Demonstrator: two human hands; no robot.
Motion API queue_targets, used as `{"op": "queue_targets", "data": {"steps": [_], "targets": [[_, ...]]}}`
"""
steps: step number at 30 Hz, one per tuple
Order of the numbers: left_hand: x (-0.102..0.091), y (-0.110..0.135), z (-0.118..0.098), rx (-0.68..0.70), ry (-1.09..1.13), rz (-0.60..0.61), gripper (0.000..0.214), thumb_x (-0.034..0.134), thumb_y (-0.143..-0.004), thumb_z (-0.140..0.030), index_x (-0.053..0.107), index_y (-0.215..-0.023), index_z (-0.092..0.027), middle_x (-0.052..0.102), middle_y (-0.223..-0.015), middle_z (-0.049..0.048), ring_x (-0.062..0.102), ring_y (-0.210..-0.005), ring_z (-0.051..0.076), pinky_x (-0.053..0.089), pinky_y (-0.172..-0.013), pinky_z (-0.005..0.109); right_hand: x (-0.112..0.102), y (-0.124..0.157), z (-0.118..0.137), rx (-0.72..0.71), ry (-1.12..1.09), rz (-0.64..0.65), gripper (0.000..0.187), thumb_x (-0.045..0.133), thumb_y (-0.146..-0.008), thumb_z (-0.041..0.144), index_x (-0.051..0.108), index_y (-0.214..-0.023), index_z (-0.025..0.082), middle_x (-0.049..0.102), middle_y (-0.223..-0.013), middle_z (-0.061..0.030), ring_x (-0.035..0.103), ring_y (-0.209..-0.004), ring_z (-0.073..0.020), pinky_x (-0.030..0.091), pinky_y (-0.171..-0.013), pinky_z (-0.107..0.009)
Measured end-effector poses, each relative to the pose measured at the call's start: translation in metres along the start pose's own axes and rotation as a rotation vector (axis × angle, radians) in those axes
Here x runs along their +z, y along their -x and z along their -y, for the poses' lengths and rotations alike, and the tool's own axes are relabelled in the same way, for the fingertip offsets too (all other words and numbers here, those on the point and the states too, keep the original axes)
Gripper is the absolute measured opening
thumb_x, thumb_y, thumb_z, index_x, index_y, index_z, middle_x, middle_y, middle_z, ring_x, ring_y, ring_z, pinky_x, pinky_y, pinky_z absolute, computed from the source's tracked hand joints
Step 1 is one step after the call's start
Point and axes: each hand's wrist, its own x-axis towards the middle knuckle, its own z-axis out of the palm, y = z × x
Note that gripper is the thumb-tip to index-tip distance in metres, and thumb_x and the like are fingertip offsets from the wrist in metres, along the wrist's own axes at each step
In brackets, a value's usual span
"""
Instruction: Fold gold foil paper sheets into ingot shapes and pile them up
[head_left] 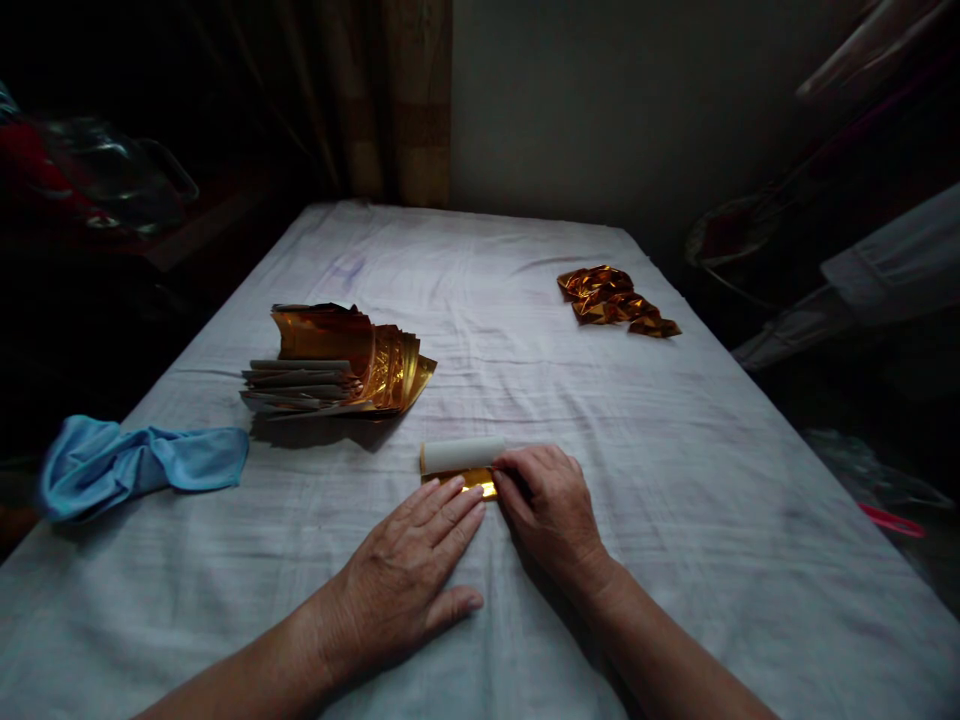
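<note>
A sheet of gold foil paper [461,457] with a pale grey back lies near the middle of the cloth, its far edge curled over toward me. My left hand [416,550] rests flat, its fingertips on the near gold strip of the sheet and its thumb spread away. My right hand [551,505] pinches the sheet's right end between thumb and fingers. A thick stack of gold foil paper [337,360], bent and fanned out, sits farther off to the left. Several folded gold foil pieces [611,298] lie in a heap at the far right.
A white cloth [480,260] with creases covers the table. At the left edge lies a crumpled light blue cloth [150,465]. A clear jug [112,170] stands on a dark surface at the left. Beyond the right edge is a pink handle-like object [892,519].
</note>
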Motion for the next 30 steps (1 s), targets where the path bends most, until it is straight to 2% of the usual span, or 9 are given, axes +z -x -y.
{"op": "queue_targets", "data": {"steps": [8,12,18,21,25,30], "targets": [[-0.001,-0.001,0.0,-0.005,0.001,0.02,0.065,0.051,-0.097,-0.053,0.042,-0.148,-0.014,0.046,-0.153,0.0117,0.041,-0.143,0.029,0.037,-0.117,0.046,0.001,0.001,0.0,0.011,0.013,-0.031,0.007,0.058,-0.091,0.022,0.065,-0.092,0.024,0.07,-0.09,-0.0039,0.059,-0.087,-0.0226,0.039,-0.079,-0.036],[0.0,0.0,0.0,-0.021,0.038,0.018,0.065,0.051,-0.097,-0.051,0.037,-0.151,-0.017,0.044,-0.155,0.0108,0.038,-0.144,0.028,0.035,-0.118,0.046,0.001,0.0,0.0,0.048,0.011,-0.054,0.008,0.059,-0.09,0.024,0.064,-0.096,0.023,0.069,-0.095,-0.0057,0.059,-0.091,-0.0239,0.041,-0.081,-0.037],[-0.001,-0.001,0.0,-0.018,0.049,0.017,0.066,0.051,-0.097,-0.052,0.038,-0.151,-0.016,0.045,-0.154,0.0111,0.039,-0.144,0.029,0.036,-0.118,0.046,-0.004,0.003,-0.005,0.068,-0.09,-0.079,0.008,0.055,-0.091,0.023,0.063,-0.094,0.022,0.068,-0.091,-0.0054,0.061,-0.087,-0.0222,0.045,-0.08,-0.037],[-0.002,-0.001,0.0,-0.03,0.075,0.022,0.066,0.051,-0.097,-0.051,0.036,-0.152,-0.019,0.044,-0.155,0.0104,0.038,-0.144,0.028,0.035,-0.118,0.046,-0.008,0.007,-0.006,0.008,-0.08,-0.062,0.012,0.055,-0.092,0.022,0.067,-0.094,0.023,0.069,-0.096,-0.0058,0.061,-0.091,-0.022,0.046,-0.082,-0.037],[-0.002,-0.001,0.001,-0.023,0.067,0.02,0.067,0.052,-0.096,-0.052,0.036,-0.152,-0.018,0.044,-0.155,0.0111,0.039,-0.144,0.028,0.035,-0.118,0.046,-0.013,0.012,-0.003,-0.103,0.05,-0.015,0.02,0.058,-0.093,0.023,0.072,-0.107,0.023,0.069,-0.107,-0.0079,0.06,-0.1,-0.0241,0.045,-0.086,-0.04],[-0.001,-0.001,0.001,-0.023,0.068,0.035,0.067,0.052,-0.097,-0.051,0.035,-0.152,-0.018,0.043,-0.155,0.0112,0.038,-0.145,0.028,0.034,-0.118,0.046,-0.014,0.013,-0.001,-0.137,0.148,0.016,0.024,0.056,-0.094,0.024,0.072,-0.112,0.022,0.069,-0.109,-0.0097,0.06,-0.1,-0.0254,0.045,-0.085,-0.042]]}}
